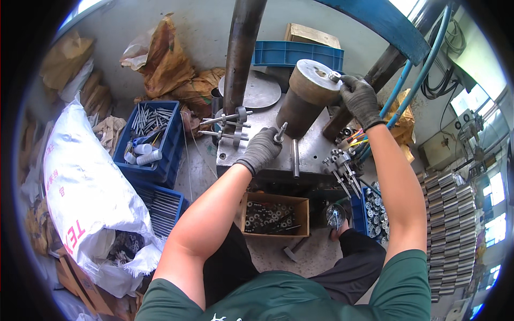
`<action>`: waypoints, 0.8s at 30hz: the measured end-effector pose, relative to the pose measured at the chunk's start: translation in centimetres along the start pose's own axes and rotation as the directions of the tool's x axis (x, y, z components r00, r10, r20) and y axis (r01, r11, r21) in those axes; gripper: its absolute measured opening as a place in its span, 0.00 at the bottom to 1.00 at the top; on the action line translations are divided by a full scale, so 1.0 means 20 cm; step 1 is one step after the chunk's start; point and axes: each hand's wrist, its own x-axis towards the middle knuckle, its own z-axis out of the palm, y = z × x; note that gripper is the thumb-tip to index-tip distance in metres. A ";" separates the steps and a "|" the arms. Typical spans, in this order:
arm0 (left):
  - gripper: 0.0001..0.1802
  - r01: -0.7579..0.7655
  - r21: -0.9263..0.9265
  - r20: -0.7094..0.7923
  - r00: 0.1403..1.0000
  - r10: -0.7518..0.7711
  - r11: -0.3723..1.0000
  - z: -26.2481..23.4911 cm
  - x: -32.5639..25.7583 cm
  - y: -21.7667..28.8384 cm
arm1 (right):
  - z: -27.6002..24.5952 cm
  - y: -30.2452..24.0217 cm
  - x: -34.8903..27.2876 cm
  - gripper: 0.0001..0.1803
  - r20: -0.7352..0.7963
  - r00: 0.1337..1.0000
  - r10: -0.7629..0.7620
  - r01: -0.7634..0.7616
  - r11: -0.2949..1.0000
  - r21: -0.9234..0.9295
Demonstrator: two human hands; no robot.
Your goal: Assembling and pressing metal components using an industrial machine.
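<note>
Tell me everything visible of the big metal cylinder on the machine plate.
The metal cylinder is thick, with a lighter grey upper section slightly wider than the dark, brownish lower one. Its flat, pale top shows a dark opening. It stands on the machine plate, appearing tilted in this fisheye view. A small metal part is at its top's right edge, by the right hand.

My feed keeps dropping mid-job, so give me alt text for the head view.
A person's gloved left hand holds a slim metal shaft near a large metal cylinder, while the gloved right hand is at a small round metal part on the cylinder's top. A blue bin and a white sack sit to the left.
</note>
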 end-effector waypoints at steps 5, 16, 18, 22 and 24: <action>0.19 0.158 -0.142 0.122 0.982 -0.141 0.977 0.02 0.00 -0.09 | -0.19 -0.12 -0.44 0.13 0.123 0.991 0.060 -0.105 0.913 0.395; 0.28 0.490 -0.767 0.616 0.742 -0.263 -0.414 0.04 0.06 -0.74 | -0.24 -0.28 -1.57 0.13 0.519 0.805 -0.286 -0.033 0.852 0.522; 0.17 0.530 -0.698 0.692 0.672 -0.264 -0.482 0.17 -0.02 -0.49 | -0.23 -0.16 -1.74 0.15 0.790 0.534 -0.301 0.022 0.939 0.342; 0.22 0.473 -0.705 0.319 0.877 -0.359 0.529 0.02 -0.14 0.05 | -0.27 -0.24 -1.76 0.15 0.734 0.568 -0.373 -0.082 0.861 0.501; 0.29 0.028 -0.581 -0.042 0.997 -0.064 0.813 0.04 -0.18 0.00 | -0.28 -0.25 -1.76 0.16 0.735 0.552 -0.395 -0.019 0.874 0.485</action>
